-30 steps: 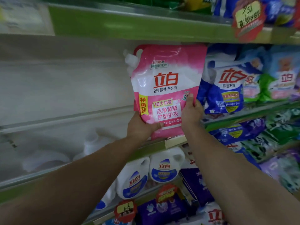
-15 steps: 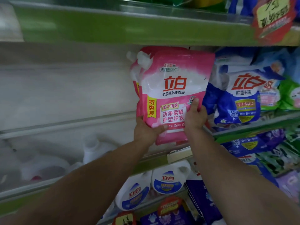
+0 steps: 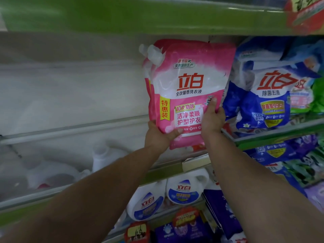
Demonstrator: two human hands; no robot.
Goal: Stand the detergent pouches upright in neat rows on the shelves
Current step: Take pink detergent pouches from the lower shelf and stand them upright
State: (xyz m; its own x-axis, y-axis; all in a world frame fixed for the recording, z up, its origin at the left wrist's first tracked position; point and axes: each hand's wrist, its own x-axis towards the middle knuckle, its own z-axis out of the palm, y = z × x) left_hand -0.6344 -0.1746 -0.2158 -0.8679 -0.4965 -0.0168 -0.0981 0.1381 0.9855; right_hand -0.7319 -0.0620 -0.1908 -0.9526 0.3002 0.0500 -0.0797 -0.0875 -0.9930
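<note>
A pink and white detergent pouch (image 3: 189, 88) with a white spout at its top left stands upright on the middle shelf (image 3: 194, 162). My left hand (image 3: 158, 135) grips its lower left corner, thumb on the front. My right hand (image 3: 212, 120) holds its lower right edge. A second pink pouch (image 3: 148, 81) stands directly behind it, only its left edge and spout showing. Blue and white pouches (image 3: 270, 95) stand to the right on the same level.
A green shelf edge (image 3: 140, 16) runs overhead. White detergent jugs (image 3: 184, 188) sit on the shelf below, with purple packs (image 3: 220, 213) and red price tags (image 3: 186, 218) lower down. To the left is a glossy white panel (image 3: 70, 95) with reflections.
The front pouch has slid slightly right and forward, so the second pink pouch behind it now shows at its left. Both hands keep their grip.
</note>
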